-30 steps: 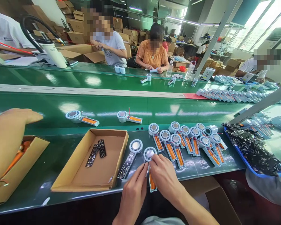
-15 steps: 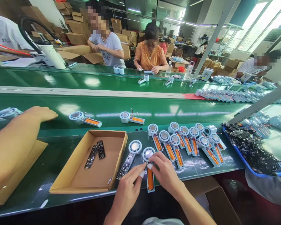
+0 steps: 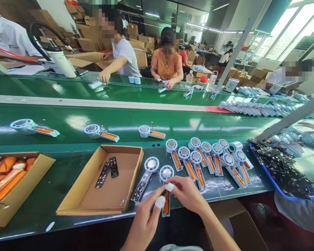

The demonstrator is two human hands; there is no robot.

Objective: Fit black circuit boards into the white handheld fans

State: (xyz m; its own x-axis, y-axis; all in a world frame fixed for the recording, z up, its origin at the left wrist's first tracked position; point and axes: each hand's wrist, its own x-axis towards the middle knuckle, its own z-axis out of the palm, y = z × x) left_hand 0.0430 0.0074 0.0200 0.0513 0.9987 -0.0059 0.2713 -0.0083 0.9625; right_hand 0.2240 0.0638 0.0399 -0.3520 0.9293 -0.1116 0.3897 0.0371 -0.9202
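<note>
A light-blue handheld fan housing (image 3: 166, 172) lies in front of me, its round head away from me and its handle with an orange battery towards me. Over the neck of this housing, my left hand (image 3: 148, 212) and my right hand (image 3: 187, 193) meet with pinched fingertips. Each wears a white fingertip cover. Whatever is between the fingers is too small or hidden to make out. Just left lies another fan housing (image 3: 151, 164) with a black circuit board (image 3: 141, 187) along its handle. Several battery-fitted fan housings (image 3: 196, 157) are grouped to the right.
An open cardboard tray (image 3: 81, 206) holds two circuit boards. Left of it stands a box of orange batteries (image 3: 10, 177). A blue tray (image 3: 274, 184) at right is heaped with black boards. Fan housings (image 3: 144, 131) ride the green belt (image 3: 115, 116); co-workers sit opposite.
A co-worker's arm at the left has withdrawn, uncovering the battery box. Housings on the belt have shifted slightly right. A person opposite now reaches onto the belt. My hands stay pinched over the housing.
</note>
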